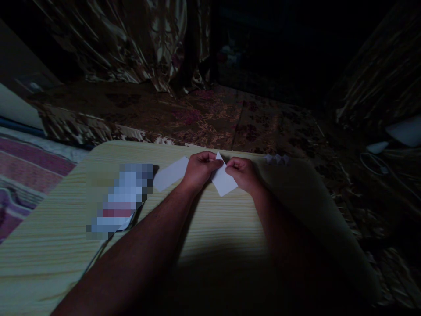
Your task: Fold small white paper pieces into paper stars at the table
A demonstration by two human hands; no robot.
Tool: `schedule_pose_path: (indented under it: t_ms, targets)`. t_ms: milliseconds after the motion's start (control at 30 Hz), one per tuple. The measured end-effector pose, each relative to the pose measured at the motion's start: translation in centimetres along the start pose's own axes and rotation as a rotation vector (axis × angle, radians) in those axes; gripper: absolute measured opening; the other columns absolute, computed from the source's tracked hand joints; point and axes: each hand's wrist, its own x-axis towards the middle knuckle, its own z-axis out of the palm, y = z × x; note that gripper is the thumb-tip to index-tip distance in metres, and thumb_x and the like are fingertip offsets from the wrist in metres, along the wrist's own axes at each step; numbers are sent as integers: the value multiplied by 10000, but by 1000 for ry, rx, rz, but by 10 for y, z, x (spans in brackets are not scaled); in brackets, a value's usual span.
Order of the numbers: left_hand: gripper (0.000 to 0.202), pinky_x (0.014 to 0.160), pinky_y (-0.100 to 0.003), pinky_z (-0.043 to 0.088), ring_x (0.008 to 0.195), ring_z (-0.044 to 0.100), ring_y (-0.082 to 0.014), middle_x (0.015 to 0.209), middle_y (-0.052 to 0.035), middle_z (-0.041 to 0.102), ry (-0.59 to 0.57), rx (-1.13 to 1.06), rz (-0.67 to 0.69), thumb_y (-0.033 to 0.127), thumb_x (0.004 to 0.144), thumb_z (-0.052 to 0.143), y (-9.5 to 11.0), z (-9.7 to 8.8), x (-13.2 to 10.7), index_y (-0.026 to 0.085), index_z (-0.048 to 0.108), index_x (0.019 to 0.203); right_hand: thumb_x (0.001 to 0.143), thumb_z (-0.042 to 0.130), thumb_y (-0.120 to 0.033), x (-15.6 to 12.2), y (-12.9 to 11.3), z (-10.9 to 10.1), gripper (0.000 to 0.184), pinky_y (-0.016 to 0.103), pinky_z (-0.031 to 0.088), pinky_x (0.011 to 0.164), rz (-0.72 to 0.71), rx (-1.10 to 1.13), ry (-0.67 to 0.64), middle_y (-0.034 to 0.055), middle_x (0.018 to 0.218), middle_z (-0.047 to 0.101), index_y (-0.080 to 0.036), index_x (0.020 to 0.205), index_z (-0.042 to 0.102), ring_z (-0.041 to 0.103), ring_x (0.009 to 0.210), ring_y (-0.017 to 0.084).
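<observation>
Both of my hands meet over the far middle of a pale wooden table [210, 228]. My left hand [199, 169] is closed, pinching the upper left edge of a small white folded paper [223, 182]. My right hand [242, 172] is closed too, pinching the same paper at its right side. The paper is tilted, one corner pointing up between my fingers. A second white paper strip [169, 174] lies flat on the table just left of my left hand.
A blurred-out flat object [121, 199] lies on the table's left part. Small white folded paper pieces [277, 159] sit by the far right edge. Patterned dark fabric [197, 114] covers the floor beyond, curtains hang behind, and a striped rug [26, 171] lies left. White cables [378, 164] lie right.
</observation>
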Motion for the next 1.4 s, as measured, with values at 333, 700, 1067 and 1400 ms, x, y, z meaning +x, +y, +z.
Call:
schedule_pose_path:
  t_ms: [333, 700, 1067, 1400]
  targets:
    - [141, 466, -231, 351, 449, 484, -94, 538, 8, 600, 4, 35, 7, 253, 601, 743, -5, -4, 3, 149, 651, 624, 685, 601, -261, 2, 2, -2, 100, 214, 314, 480, 23, 28, 43, -51, 551, 490, -179, 644, 562, 434, 511, 91]
    - [178, 507, -249, 415, 498, 548, -119, 593, -6, 647, 28, -95, -43, 247, 562, 772, -1, -2, 3, 149, 665, 664, 687, 588, -248, 0, 1, -1, 98, 214, 319, 482, 8, -8, -10, -53, 552, 485, -185, 628, 541, 440, 506, 91]
    - [167, 471, -218, 357, 480, 496, -84, 608, 18, 615, 36, -72, 10, 230, 591, 744, -2, 0, 2, 157, 661, 716, 685, 554, -215, -1, 0, 0, 75, 206, 301, 470, -5, -62, -83, -58, 549, 473, -176, 621, 542, 423, 501, 80]
    - [124, 492, -227, 377, 520, 520, -104, 598, -2, 608, 113, -191, 32, 245, 631, 711, -5, -1, 7, 159, 662, 705, 673, 559, -211, 0, -2, 1, 71, 206, 285, 465, 2, -68, -75, -58, 540, 460, -174, 615, 547, 410, 504, 80]
